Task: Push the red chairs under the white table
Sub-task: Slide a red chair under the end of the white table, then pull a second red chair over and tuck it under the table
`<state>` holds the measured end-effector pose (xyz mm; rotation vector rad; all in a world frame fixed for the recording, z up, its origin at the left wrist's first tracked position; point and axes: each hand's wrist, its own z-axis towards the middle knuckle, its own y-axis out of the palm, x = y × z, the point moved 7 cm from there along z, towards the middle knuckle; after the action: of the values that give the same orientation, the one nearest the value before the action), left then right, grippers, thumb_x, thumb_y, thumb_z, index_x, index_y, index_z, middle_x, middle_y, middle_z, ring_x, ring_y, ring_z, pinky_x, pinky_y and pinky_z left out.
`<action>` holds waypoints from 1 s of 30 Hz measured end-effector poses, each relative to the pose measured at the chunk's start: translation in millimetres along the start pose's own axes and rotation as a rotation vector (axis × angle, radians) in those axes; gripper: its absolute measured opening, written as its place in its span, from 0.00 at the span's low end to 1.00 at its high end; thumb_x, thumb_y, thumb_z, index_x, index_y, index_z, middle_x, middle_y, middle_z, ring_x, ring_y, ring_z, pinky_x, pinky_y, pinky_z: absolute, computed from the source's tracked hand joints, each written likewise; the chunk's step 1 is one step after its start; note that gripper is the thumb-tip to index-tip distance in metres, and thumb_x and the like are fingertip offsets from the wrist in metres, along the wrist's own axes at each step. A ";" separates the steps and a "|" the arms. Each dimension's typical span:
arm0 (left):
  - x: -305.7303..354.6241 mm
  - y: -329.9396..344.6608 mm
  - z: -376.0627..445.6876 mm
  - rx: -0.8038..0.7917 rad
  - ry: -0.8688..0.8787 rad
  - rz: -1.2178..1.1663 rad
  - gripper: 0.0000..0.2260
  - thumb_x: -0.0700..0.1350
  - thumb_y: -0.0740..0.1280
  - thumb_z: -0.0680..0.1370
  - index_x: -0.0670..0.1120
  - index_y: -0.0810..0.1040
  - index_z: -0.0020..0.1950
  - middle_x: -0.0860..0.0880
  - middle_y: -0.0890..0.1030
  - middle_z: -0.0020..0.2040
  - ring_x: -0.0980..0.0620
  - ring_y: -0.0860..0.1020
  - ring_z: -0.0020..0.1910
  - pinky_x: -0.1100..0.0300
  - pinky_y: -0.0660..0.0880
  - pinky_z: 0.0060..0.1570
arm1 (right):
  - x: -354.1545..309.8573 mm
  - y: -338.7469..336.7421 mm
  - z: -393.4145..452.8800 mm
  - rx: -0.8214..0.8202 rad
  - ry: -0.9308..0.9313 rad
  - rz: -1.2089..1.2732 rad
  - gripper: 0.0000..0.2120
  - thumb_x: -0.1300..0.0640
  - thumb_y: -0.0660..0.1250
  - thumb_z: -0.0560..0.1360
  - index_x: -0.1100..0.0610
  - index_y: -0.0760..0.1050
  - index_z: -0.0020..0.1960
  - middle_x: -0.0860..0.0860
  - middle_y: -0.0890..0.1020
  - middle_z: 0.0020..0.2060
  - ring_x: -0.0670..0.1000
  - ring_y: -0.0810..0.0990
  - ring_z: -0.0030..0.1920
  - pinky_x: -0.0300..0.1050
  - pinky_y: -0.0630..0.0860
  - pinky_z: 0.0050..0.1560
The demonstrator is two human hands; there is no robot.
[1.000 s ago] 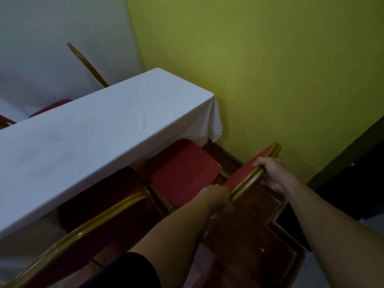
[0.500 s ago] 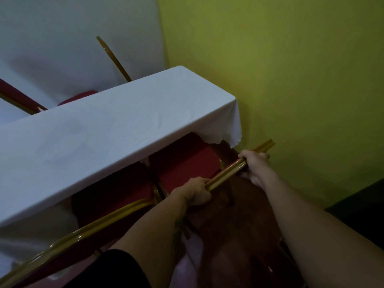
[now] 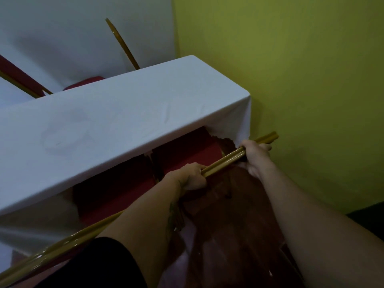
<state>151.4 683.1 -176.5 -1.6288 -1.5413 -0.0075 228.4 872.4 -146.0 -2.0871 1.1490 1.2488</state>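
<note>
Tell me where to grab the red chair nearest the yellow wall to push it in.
Grip the gold metal top rail of the red padded chair from behind, hands spread apart as the left hand and right hand are; the rail runs parallel to the white-clothed table.

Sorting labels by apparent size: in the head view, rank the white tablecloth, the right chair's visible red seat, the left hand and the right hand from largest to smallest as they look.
1. white tablecloth
2. red seat, mostly hidden under the cloth
3. left hand and right hand: they look alike, so unranked; both grip the gold chair rail.
</note>
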 end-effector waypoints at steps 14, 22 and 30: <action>-51.2 -57.9 -91.2 0.245 0.073 0.145 0.21 0.42 0.62 0.76 0.48 0.77 0.69 0.46 0.79 0.65 0.45 0.80 0.58 0.51 0.79 0.57 | -29.2 17.9 -49.4 0.246 -0.145 -0.978 0.45 0.50 0.63 0.75 0.68 0.43 0.81 0.66 0.73 0.70 0.67 0.77 0.64 0.58 0.77 0.59; -160.9 -145.9 -195.4 0.323 0.051 0.079 0.22 0.41 0.65 0.74 0.50 0.78 0.68 0.47 0.84 0.58 0.48 0.81 0.57 0.54 0.77 0.60 | -43.4 100.1 -132.9 0.116 -0.292 -1.603 0.22 0.44 0.63 0.70 0.58 0.83 0.53 0.58 0.84 0.55 0.61 0.82 0.54 0.49 0.77 0.51; -352.3 -251.0 -312.4 0.463 -0.019 -0.092 0.20 0.38 0.63 0.75 0.48 0.77 0.67 0.45 0.84 0.57 0.52 0.85 0.46 0.54 0.79 0.55 | 12.0 320.2 -257.0 -0.062 -0.504 -1.620 0.18 0.49 0.64 0.74 0.58 0.74 0.60 0.59 0.80 0.62 0.61 0.80 0.59 0.49 0.76 0.53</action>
<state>32.0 183.7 -31.2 -1.1948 -1.4964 0.2945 92.9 506.3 -18.3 -1.6689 -0.7801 0.7563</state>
